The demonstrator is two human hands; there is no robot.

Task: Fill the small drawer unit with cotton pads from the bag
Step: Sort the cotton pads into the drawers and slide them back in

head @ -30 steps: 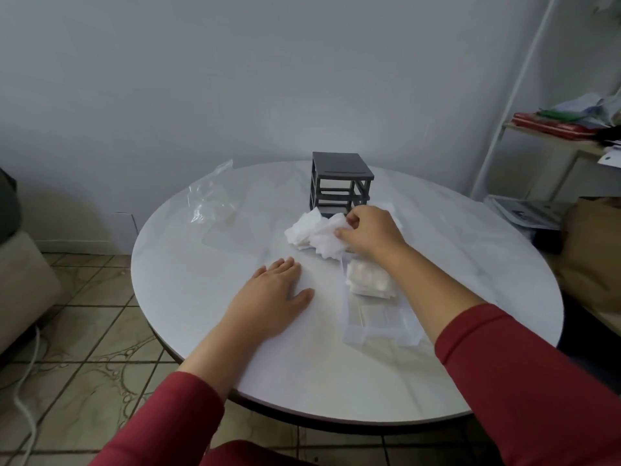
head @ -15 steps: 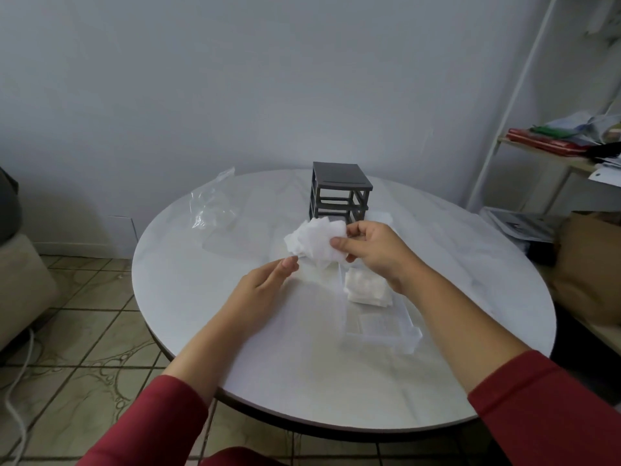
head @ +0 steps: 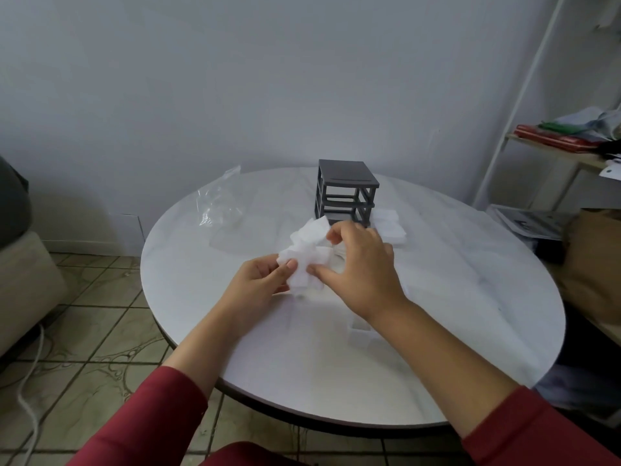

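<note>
Two hands on one bunch of cotton pads (head: 307,250), held above the desk (head: 437,314) just in front of the drawer unit (head: 346,193). Left hand (head: 265,280) pinches the bunch's near-left edge between thumb and fingers. Right hand (head: 359,267) has its fingers curled over the top and its thumb at the near edge, gripping the same bunch.

Drawer unit: dark grey open frame, upright, at the far middle of the desk.

Around the unit:
- second heap of pads (head: 389,227) at its right foot; touching or just beside, cannot tell.
- clear plastic bag (head: 220,203), crumpled, well to its left near the desk's far-left rim.
- clear drawer (head: 361,334) on the desk in front of the unit, nearer than the hands, mostly hidden under the right forearm; contents not visible.

Off the desk, right of the unit: white shelf (head: 554,153) carrying red and green things, papers (head: 527,223) lower down, a brown bag (head: 594,264). Left of the unit: beige seat (head: 20,280) and a white cable (head: 30,381) on the tiled floor.
</note>
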